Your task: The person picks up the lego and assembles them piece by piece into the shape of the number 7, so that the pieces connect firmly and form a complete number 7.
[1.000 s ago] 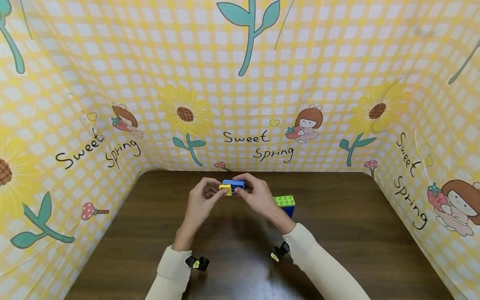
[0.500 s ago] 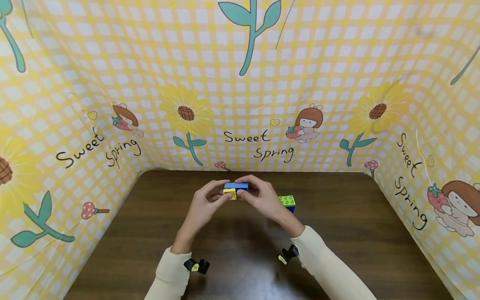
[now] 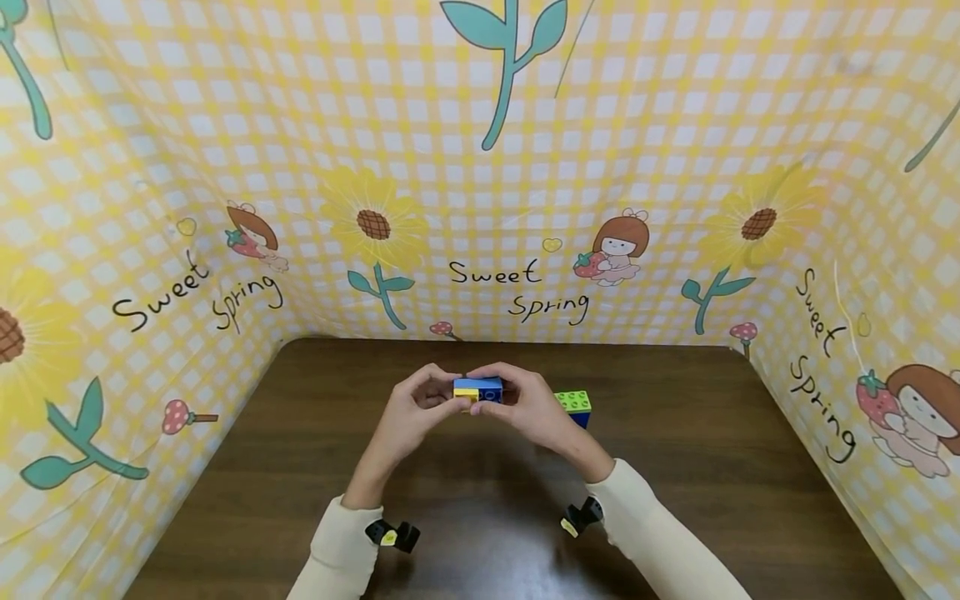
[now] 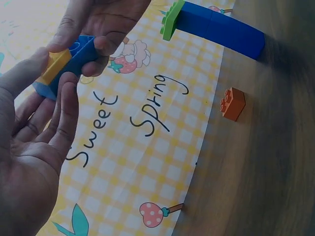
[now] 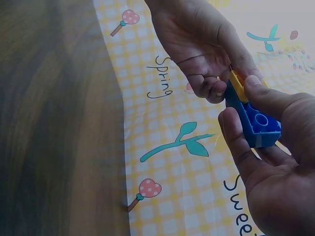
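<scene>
Pinching it with both hands, or just one? I mean the bit in the middle of the head view.

Both. The left hand (image 3: 416, 412) has thumb and fingers curled round one end of a long rectangular blue plastic toy brick (image 3: 483, 386), and the right hand (image 3: 528, 408) grips the other end. Neither is spread wide, they're closed down to about the brick's thickness.

And the yellow bit?

That's a small yellow plastic brick (image 5: 238, 86), up against the hollow side of the blue one, over the end nearer the left hand. Both thumbs are on or right by it. Can't tell if it's pushed fully home. You can see the round tube inside the blue one in the right wrist view.

Anything else around?

Just right of centre in the head view, partly behind the right forearm, there's a dark blue plastic block tower (image 4: 221, 30) topped with a lime green studded brick (image 3: 573, 402). The left wrist view also has a small orange plastic studded brick (image 4: 233, 104) at its right side, on the dark brown wood-grain table (image 3: 300, 467). Yellow-and-white checked cloth (image 3: 480, 192) fills the top half of the head view.
</scene>
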`<act>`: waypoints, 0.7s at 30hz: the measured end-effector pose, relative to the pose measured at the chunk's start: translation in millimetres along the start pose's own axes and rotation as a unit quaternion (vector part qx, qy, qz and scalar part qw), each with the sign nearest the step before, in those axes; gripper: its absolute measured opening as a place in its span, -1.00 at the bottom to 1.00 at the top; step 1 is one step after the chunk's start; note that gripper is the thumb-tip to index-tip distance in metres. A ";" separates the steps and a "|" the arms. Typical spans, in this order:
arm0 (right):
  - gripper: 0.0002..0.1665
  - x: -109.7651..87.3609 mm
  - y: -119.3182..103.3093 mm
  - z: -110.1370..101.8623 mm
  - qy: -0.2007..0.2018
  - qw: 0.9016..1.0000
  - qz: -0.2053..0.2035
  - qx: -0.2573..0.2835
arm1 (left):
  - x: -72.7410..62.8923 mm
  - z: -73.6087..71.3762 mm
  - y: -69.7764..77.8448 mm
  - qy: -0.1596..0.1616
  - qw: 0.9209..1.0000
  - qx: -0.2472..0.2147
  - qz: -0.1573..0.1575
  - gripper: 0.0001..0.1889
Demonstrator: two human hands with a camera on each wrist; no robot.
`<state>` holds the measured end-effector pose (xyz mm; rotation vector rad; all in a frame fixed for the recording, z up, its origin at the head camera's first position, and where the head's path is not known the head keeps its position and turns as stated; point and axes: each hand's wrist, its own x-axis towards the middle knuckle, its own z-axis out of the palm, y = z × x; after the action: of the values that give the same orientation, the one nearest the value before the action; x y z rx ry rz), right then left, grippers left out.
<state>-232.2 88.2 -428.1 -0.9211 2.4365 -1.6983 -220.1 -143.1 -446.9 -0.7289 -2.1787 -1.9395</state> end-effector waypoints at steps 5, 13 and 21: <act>-0.52 -3.9 0.1 2.4 0.004 1.000 -0.008 -0.014 | -2.1 0.7 -2.2 -0.005 1.000 0.005 -0.002 -0.70; -0.56 -7.6 -1.8 1.3 0.028 0.999 -0.031 -0.023 | -2.6 7.1 -4.0 -0.005 0.999 0.026 0.048 -0.70; -0.57 -7.8 -2.3 -0.5 0.040 0.997 -0.050 -0.032 | 0.0 10.5 -0.5 0.002 0.996 0.058 0.067 -0.70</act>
<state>-225.0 91.9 -428.2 -1.0197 2.5490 -1.7306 -218.2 -133.0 -449.0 -0.8263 -2.1590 -1.7323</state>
